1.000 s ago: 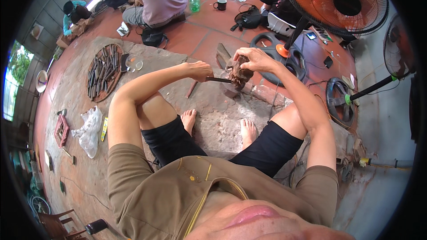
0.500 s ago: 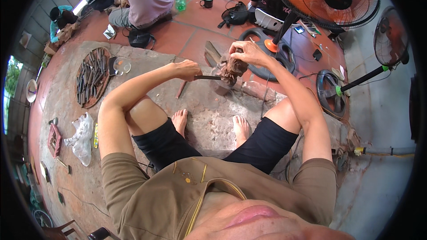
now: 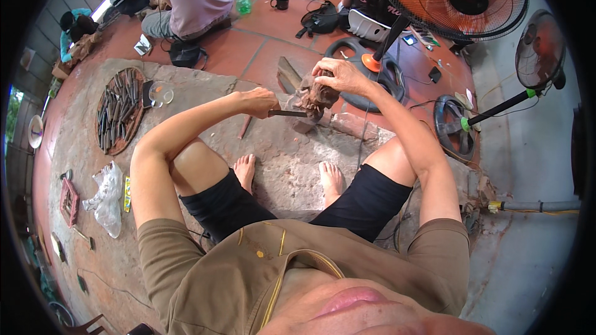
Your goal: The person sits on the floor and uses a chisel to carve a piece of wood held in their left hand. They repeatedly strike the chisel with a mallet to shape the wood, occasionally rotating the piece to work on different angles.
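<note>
Left hand (image 3: pixel 259 100) still clamps the chisel (image 3: pixel 287 113); right hand (image 3: pixel 335 75) keeps gripping the brown wood carving (image 3: pixel 315 97), positions barely changed.

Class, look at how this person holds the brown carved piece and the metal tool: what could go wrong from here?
1. The metal tool in the left hand points toward the right hand gripping the brown carved piece; a slip might cut fingers.
2. Bare feet sit below the work, so chips or a dropped tool could hit them.
</note>
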